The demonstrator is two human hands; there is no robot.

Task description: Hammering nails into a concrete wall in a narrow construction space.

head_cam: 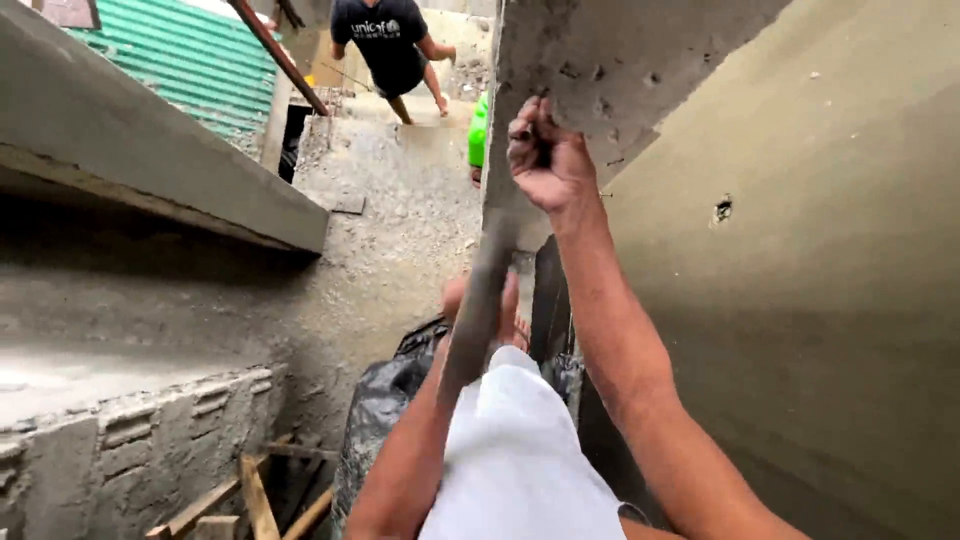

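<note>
The person works with a long, narrow straightedge (478, 300), grey with wet cement, which lies along the edge of a freshly plastered concrete column (590, 70). I take this column as the landmark for all places.

The right hand (545, 160) is closed around the upper part of the straightedge, just at the lower edge of the column's rough face, with the fingers curled over it. The left hand (480, 300) is lower, below the column, and it is mostly hidden behind the straightedge; only the fingertips show on both sides of it, so it appears to hold the tool, but I cannot tell how firmly.

I judge that the straightedge is stiff and rather light for its length, but the cement film makes it slippery and gritty. Because it is long, one hand alone would let it swing; a hold at two places well apart, as here, seems the steady way.

To the right of the column there is a smooth, damp plastered wall (820, 300) with a small hole. Below the column a black plastic sack (385, 400) rests. Far beyond the column, on the gravel ground, another person in a dark shirt (385, 40) bends over. Left of the column is a concrete ledge (150, 160), and under it some wooden pieces (255, 495).
</note>
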